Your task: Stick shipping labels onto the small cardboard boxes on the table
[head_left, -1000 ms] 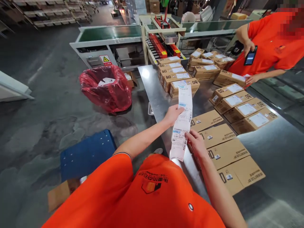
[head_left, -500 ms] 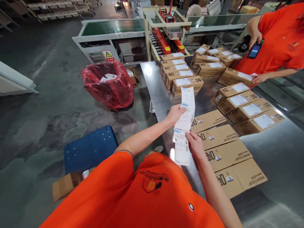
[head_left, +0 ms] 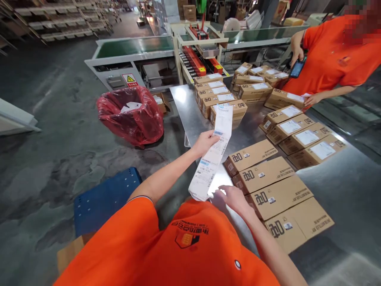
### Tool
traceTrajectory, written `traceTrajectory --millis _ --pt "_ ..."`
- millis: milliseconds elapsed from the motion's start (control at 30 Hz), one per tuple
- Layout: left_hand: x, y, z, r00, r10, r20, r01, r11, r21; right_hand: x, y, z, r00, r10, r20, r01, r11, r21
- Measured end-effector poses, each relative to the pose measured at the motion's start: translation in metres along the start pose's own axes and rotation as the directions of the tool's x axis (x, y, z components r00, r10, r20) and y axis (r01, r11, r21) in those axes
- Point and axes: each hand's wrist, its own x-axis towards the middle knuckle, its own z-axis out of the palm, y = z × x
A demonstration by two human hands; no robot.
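In the head view, the label strip (head_left: 205,174) hangs in front of the person's orange shirt (head_left: 184,254), over the near edge of the metal surface (head_left: 181,105), its far end in front of a labelled box (head_left: 238,108) and its lower end bent near the shirt. The left hand (head_left: 205,143) has a closed grip on it, thumb over the printed face about midway along. The right hand (head_left: 235,199) has a loose, half-open grip with nothing in it; its fingertips are just beside the lower part of the strip, seemingly not touching it. Handling the strip well probably calls for a light left pinch, firm enough to stop it sliding but not enough to crease the print. The lower end looks slack, so the right hand would do best to take it by the margin, clear of the barcodes, and draw it gently straight; a twist might fold the paper or tear it askew. The four boxes without large white labels (head_left: 272,184) lie side by side near the right forearm, so a low elbow could nudge them out of line. Raising the strip slightly would also help it clear the edge of the surface.
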Motion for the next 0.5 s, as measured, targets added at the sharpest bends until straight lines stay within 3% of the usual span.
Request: traceTrajectory --millis 33,100,167,233,333,400,500 --pt "-0.005 0.002 -0.004 0.999 0.01 0.033 -0.012 0.998 0.061 0.003 -0.008 -0.01 0.994 -0.045 -0.099 0.035 0.994 -0.099" --pt "-0.018 0.004 -0.007 0.995 0.019 0.097 -0.038 0.979 0.201 0.015 -0.026 -0.033 0.939 -0.14 -0.314 0.086 0.98 -0.18" --pt "-0.033 0.003 -0.004 0.985 0.001 0.172 -0.052 0.954 0.296 0.029 -0.043 -0.054 0.879 -0.265 -0.395 0.2 0.959 -0.199" --pt "-0.047 0.001 0.003 0.972 -0.032 0.232 -0.043 0.95 0.31 0.042 -0.051 -0.063 0.891 -0.301 -0.34 0.267 0.953 -0.145" --pt "-0.062 -0.002 0.012 0.973 -0.099 0.207 0.042 0.964 0.261 0.049 -0.045 -0.058 0.982 -0.062 -0.181 0.085 0.989 0.122" --pt "-0.066 -0.004 0.016 0.966 -0.184 0.183 0.14 0.963 0.229 0.045 -0.035 -0.049 0.987 0.105 -0.123 -0.061 0.947 0.315" --pt "-0.065 -0.01 0.021 0.923 -0.293 0.248 0.238 0.943 0.231 0.033 -0.023 -0.04 0.98 0.174 -0.101 -0.108 0.879 0.465"
